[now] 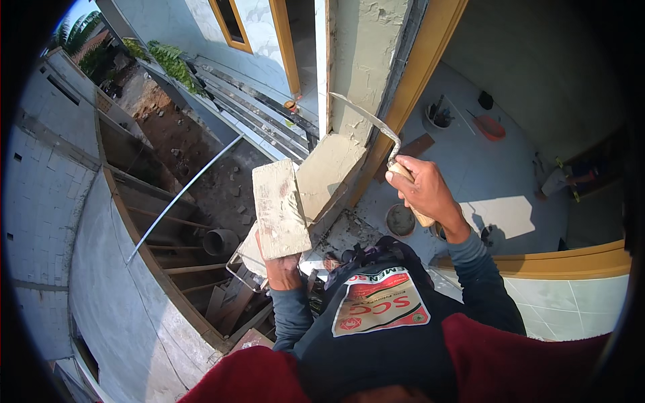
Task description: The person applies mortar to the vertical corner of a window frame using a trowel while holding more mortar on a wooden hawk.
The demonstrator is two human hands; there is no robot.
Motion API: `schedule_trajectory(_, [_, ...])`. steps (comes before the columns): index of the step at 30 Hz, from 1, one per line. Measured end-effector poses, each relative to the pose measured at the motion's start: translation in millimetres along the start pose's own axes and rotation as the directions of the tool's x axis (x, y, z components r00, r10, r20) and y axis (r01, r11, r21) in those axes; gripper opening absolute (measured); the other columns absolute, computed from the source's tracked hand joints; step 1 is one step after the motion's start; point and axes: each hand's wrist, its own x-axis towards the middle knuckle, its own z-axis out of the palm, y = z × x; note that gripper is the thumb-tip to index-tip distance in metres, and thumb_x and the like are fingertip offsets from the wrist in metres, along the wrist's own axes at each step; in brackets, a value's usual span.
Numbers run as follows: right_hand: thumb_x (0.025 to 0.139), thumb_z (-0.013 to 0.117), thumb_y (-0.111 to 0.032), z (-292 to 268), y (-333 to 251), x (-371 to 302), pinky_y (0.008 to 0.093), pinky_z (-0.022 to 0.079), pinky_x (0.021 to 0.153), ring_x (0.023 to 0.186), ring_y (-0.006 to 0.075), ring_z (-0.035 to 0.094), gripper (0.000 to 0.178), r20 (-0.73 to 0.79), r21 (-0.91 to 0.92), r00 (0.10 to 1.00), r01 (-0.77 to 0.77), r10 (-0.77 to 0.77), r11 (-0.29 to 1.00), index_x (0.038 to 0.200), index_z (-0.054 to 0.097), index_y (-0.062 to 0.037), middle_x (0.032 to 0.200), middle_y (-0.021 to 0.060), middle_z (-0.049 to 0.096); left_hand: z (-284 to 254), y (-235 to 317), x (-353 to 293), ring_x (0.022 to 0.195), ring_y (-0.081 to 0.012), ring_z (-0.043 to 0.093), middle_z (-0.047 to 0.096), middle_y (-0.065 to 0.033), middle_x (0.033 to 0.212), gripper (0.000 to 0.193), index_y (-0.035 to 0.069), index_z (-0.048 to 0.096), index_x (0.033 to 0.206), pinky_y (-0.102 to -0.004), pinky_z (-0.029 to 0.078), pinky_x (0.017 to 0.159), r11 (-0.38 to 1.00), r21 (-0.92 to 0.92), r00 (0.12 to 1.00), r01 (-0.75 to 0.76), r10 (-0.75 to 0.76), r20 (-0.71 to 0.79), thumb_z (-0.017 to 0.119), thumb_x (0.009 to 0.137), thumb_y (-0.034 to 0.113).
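A: What is nearest?
B: The left hand (pixel 283 271), under the near end of a pale rectangular board (pixel 275 211). It holds the board up; the fingers are hidden beneath, so I can't tell how they close. Wet mortar (pixel 291 196) clings along the board's right edge.

A: And the right hand (pixel 430 193)?
B: Wrapped firmly around the wooden handle of a trowel (pixel 371 118), whose blade points up and left.

A: What lies just past them?
B: A plastered ledge (pixel 330 169), partly covered by the board's right edge; whether they touch, I can't tell. A plastered pillar (pixel 368 57) rises from its far end.

A: And to the right?
B: A tiled floor (pixel 457 164). A tub of grey mix (pixel 401 220) stands by its edge nearest the ledge; a bucket of tools (pixel 439 115) and a red basin (pixel 490 127) sit toward its far edge.

A: Farther left?
B: A dark railing (pixel 259 107), a leafy plant (pixel 173 64) at its far end, and a block wall (pixel 47 161).
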Motion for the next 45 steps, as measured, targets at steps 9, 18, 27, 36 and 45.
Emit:
schedule_trajectory(9, [0.088, 0.063, -0.013, 41.5, 59.0, 11.7, 0.05, 0.047, 0.068, 0.084, 0.0521, 0.058, 0.023, -0.001, -0.182, 0.995, 0.094, -0.096, 0.979, 0.085, 0.057, 0.0088, 0.078, 0.0321, 0.059, 4.6, 3.2, 6.5, 0.101, -0.0244, 0.069, 0.066, -0.0129, 0.121, 0.038, 0.0, 0.055, 0.128, -0.0381, 0.059, 0.083, 0.823, -0.533, 0.979, 0.198, -0.187, 0.075, 0.043, 0.1, 0.023])
schedule_trajectory(18, [0.093, 0.061, -0.013, -17.8, -41.9, 13.6, 0.0383, 0.049, 0.06, 0.061, 0.0342, 0.062, 0.026, -0.318, -0.071, 0.868, 0.379, -0.381, 0.923, 0.104, 0.059, 0.0097, 0.075, 0.0218, 0.063, 20.1, 25.6, 9.1, 0.096, -0.0254, 0.07, 0.067, -0.0134, 0.119, 0.035, -0.001, 0.055, 0.128, -0.0386, 0.059, 0.077, 0.979, 0.197, 0.999, -0.05, 0.05, 0.001, 0.048, 0.095, 0.007])
schedule_trajectory(27, [0.102, 0.053, -0.023, 4.8, -76.1, 70.8, 0.0233, 0.049, 0.055, 0.066, 0.0072, 0.056, 0.037, -0.307, 0.592, 0.888, 0.461, -0.343, 0.661, 0.125, 0.052, 0.0061, 0.092, 0.0057, 0.06, 28.1, 32.2, 11.6, 0.094, -0.0229, 0.071, 0.067, -0.016, 0.116, 0.035, -0.007, 0.057, 0.126, -0.0348, 0.06, 0.077, 0.884, -0.449, 0.99, 0.13, -0.14, 0.012, 0.051, 0.096, 0.009])
schedule_trajectory(36, [0.101, 0.054, -0.024, -3.1, -107.3, 113.7, 0.023, 0.048, 0.048, 0.062, 0.007, 0.057, 0.029, -0.385, 0.608, 0.85, 0.526, -0.358, 0.595, 0.114, 0.058, 0.0023, 0.086, 0.0039, 0.06, 34.8, 33.1, 15.0, 0.095, -0.0255, 0.071, 0.067, -0.0153, 0.117, 0.039, -0.004, 0.057, 0.127, -0.038, 0.06, 0.077, 0.708, -0.674, 0.966, 0.212, -0.255, 0.036, 0.047, 0.097, 0.02])
schedule_trajectory(45, [0.101, 0.056, -0.025, 15.3, -116.1, 99.4, 0.0235, 0.047, 0.047, 0.057, 0.0072, 0.056, 0.031, -0.476, 0.596, 0.808, 0.587, -0.347, 0.548, 0.112, 0.058, 0.0041, 0.082, 0.0056, 0.061, 31.9, 36.4, 12.0, 0.106, -0.0272, 0.067, 0.062, -0.0181, 0.127, 0.043, -0.005, 0.05, 0.135, -0.0387, 0.058, 0.087, 0.953, -0.288, 0.995, 0.093, -0.095, 0.005, 0.042, 0.099, 0.018])
